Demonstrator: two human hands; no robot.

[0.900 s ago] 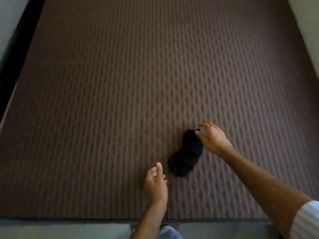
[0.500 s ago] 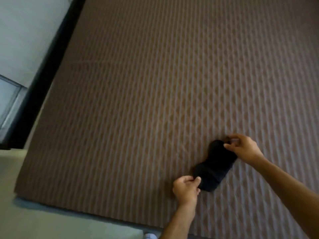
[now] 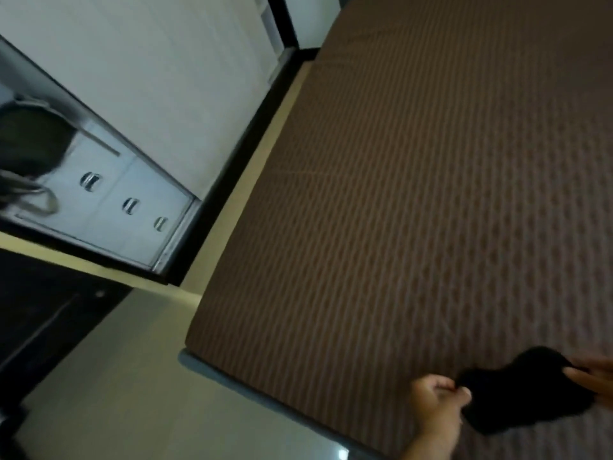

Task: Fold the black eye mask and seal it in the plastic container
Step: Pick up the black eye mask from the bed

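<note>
- The left hand (image 3: pixel 434 405) is seen at the lower edge of the head view, its fingers curled and pinched onto the near end of the black eye mask (image 3: pixel 527 393); the grip appears to be closed on the fabric.
- The right hand (image 3: pixel 593 376) is cut off by the right border of the picture; only some fingertips are shown, laid on or pinched at the far end of the mask. Whether that end is truly gripped cannot be told.
- The mask is held between the two hands, low over or resting on the brown quilted bed cover (image 3: pixel 414 194), near the cover's front corner. It is shown stretched out at its full length, so the fold is judged not yet made.
- The task is therefore judged to be at its very start: the mask has been taken by its ends, and folding, placing and sealing are all left to do.
- No plastic container is shown anywhere in the picture, so its place and the state of its lid cannot be given.
- Beyond the bed's edge, pale floor (image 3: pixel 139 376) is seen.
- Farther off, a white cabinet (image 3: pixel 116 197) with round metal pulls is seen at the left, blurred by the tilt of the camera.
</note>
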